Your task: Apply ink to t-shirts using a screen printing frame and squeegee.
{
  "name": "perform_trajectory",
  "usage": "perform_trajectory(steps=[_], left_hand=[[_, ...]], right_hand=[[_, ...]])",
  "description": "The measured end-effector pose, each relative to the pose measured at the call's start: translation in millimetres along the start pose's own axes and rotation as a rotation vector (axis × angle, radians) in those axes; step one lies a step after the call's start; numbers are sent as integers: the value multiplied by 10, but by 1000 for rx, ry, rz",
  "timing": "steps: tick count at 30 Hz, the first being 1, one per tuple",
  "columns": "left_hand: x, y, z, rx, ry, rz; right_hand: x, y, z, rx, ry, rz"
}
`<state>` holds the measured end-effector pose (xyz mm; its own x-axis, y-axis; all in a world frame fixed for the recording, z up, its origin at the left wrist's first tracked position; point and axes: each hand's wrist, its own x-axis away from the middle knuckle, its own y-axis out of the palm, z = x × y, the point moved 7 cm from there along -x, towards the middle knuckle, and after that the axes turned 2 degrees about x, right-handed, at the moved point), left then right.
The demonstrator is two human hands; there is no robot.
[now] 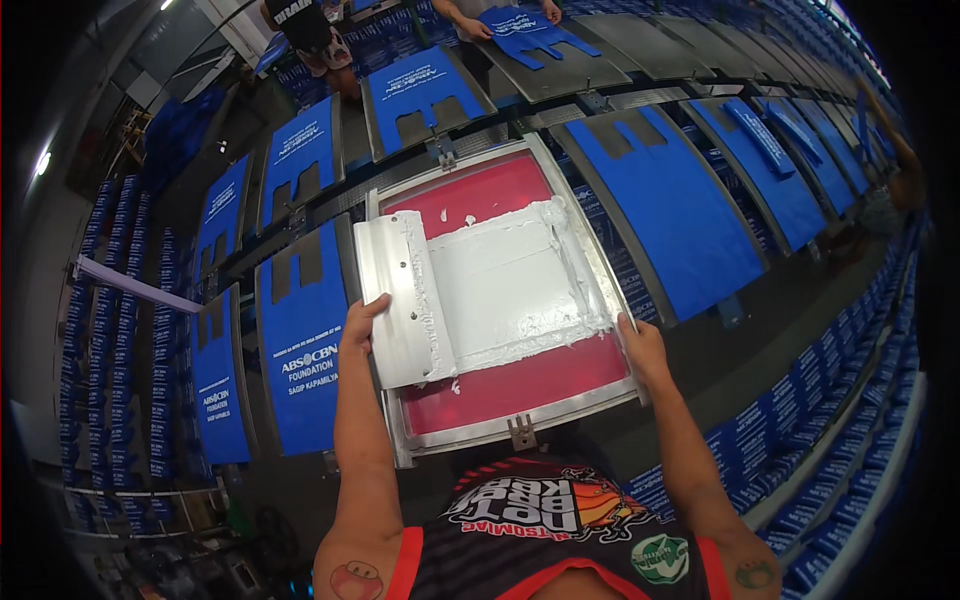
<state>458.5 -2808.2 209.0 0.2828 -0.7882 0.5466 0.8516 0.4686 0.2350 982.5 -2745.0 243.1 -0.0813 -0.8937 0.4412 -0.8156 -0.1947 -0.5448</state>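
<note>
In front of me is a screen printing frame (590, 250) with metal rails and red mesh at its two ends. White ink (510, 290) covers its middle, thick and ridged along the edges. A wide metal squeegee (392, 300) lies along the left side, ink smeared on its inner edge. My left hand (362, 325) is closed at the frame's left side, thumb against the squeegee's outer edge; its other fingers are mostly hidden. My right hand (643, 350) grips the right rail. What lies beneath the mesh is hidden.
Blue cut bag panels (660, 220) with white print or plain lie on grey boards both sides and in a far row (420, 95). Across the row, a person's hands hold a blue panel (525, 35); another person stands farther left. Racks of blue printed panels (125, 340) line the sides.
</note>
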Motion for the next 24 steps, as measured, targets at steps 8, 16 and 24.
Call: perform_trajectory(steps=[8, 16, 24], left_hand=[[-77, 76, -150, 15, -42, 136], [-236, 421, 204, -350, 76, 42], [-670, 1967, 881, -1513, 649, 21]], right_hand=[[-596, 30, 83, 49, 0, -84], [-23, -188, -382, 655, -675, 650], [1228, 1127, 50, 96, 205, -784]])
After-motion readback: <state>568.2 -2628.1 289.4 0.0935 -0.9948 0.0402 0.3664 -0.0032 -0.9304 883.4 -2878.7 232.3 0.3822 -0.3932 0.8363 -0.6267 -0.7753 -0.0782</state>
